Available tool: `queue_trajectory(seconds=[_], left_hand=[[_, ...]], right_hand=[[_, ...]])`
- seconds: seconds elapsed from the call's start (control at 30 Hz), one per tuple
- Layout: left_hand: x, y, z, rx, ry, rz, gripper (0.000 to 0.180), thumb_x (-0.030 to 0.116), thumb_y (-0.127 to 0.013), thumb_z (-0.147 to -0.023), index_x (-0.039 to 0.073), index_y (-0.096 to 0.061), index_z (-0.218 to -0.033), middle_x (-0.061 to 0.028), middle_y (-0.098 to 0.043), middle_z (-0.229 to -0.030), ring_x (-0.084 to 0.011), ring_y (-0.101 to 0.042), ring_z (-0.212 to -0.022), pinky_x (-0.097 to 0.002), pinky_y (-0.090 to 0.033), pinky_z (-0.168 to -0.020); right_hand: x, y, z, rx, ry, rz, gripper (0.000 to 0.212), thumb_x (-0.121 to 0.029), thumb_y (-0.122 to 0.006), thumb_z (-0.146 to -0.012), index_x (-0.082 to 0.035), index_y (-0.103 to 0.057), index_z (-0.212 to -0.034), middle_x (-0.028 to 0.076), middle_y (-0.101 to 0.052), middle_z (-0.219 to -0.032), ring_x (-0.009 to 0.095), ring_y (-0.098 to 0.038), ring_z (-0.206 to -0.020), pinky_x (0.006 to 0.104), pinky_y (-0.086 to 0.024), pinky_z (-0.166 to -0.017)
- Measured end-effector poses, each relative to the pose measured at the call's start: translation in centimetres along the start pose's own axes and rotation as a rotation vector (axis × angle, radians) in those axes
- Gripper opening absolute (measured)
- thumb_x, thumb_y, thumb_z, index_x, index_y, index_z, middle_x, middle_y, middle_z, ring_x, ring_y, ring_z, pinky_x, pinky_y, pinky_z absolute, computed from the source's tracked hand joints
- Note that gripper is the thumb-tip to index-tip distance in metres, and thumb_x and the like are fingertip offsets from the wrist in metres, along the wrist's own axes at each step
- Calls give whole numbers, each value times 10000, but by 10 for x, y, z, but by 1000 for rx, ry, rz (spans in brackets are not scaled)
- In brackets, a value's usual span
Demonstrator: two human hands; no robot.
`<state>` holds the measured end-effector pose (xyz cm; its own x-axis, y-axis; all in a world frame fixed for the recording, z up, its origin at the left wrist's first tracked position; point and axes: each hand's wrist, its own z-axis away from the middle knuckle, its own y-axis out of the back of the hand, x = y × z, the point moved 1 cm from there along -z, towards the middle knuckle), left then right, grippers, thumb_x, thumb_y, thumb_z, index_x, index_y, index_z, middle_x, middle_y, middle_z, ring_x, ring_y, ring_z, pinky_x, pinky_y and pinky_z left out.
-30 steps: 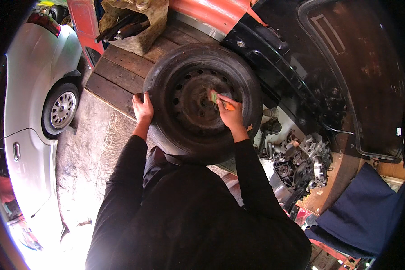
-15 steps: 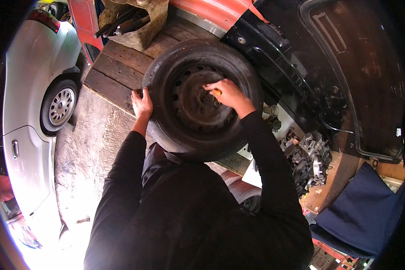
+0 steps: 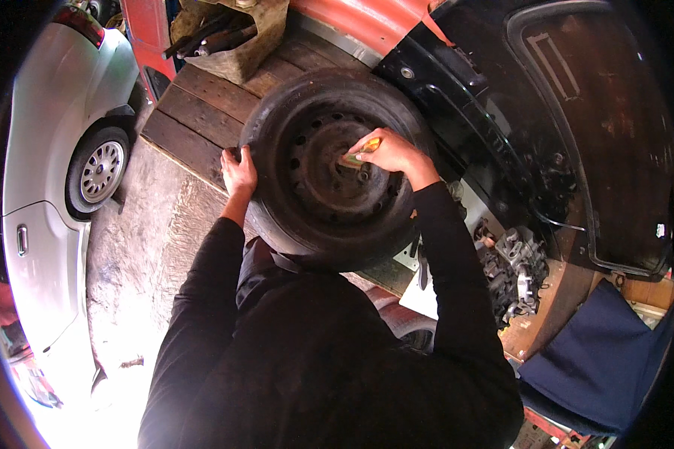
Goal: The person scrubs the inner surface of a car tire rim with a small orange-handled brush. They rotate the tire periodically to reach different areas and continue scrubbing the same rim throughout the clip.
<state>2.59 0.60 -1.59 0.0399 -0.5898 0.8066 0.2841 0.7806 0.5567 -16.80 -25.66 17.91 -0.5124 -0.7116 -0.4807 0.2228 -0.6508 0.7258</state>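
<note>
A dark car wheel [image 3: 314,213], a tyre on a dusty steel rim, lies flat on a wooden plank bench [image 3: 195,112]. My right hand [image 3: 397,156] is closed around a brush [image 3: 370,145] with a yellow handle. Its bristle end is over the hub in the middle of the rim, near the bolt holes; whether it touches the metal I cannot tell. My left hand [image 3: 239,172] grips the tyre's left edge, thumb near the sidewall and fingers curled at the outer side.
A worn container [image 3: 258,56] with dark tools stands behind the wheel. Black car panels [image 3: 494,127] lean at the right, above a metal engine part [image 3: 517,273] and dark blue cloth [image 3: 599,359]. A silver car [image 3: 45,179] is parked at the left.
My right hand has shifted slightly right and tilted, so more of the brush shows. My left hand keeps its place on the tyre. The whole view has moved a little.
</note>
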Motion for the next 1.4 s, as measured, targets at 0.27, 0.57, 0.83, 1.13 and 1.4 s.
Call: queue_trajectory(seconds=[0.27, 0.57, 0.83, 1.13, 1.4], left_hand=[[9, -3, 4, -5, -20, 19, 592, 484, -575, -961, -26, -550, -1259, -268, -590, -1262, -447, -578, -1166, -501, -446, -1017], [-1, -8, -2, 4, -61, 2, 575, 462, -590, -961, -31, -555, -1256, -283, -585, -1266, -453, -576, -1175, -497, -446, -1022], [2, -1, -1, 13, -26, 2, 580, 470, -583, -959, -31, -554, -1249, -276, -588, -1259, -451, -579, -1168, -500, -446, -1017], [-5, -6, -3, 1, -22, 4, 607, 482, -585, -952, -35, -546, -1267, -276, -579, -1281, -453, -576, -1182, -503, -442, -1027], [-17, -11, -12, 0, -94, -29, 594, 478, -591, -955, -23, -551, -1272, -267, -582, -1269, -434, -583, -1176, -496, -447, -1017]], right_hand=[[18, -24, 1, 191, 35, 14, 222, -193, -737, -902, -216, -787, -1117, 140, -746, -1088, 338, -708, -1032, 403, -548, -932], [2, -18, -2, 177, 101, -3, 225, -173, -729, -904, -187, -785, -1121, 144, -743, -1104, 334, -701, -1058, 409, -537, -941], [-7, 4, 1, 34, -17, 40, 215, -146, -748, -884, -170, -793, -1093, 151, -744, -1099, 336, -708, -1042, 407, -546, -930], [18, -15, 10, 121, -26, -16, 233, -182, -752, -888, -197, -787, -1117, 114, -746, -1125, 326, -702, -1062, 415, -544, -933], [19, -28, 12, 455, 0, -30, 225, -155, -738, -894, -161, -779, -1116, 138, -739, -1092, 352, -705, -1023, 411, -560, -893]])
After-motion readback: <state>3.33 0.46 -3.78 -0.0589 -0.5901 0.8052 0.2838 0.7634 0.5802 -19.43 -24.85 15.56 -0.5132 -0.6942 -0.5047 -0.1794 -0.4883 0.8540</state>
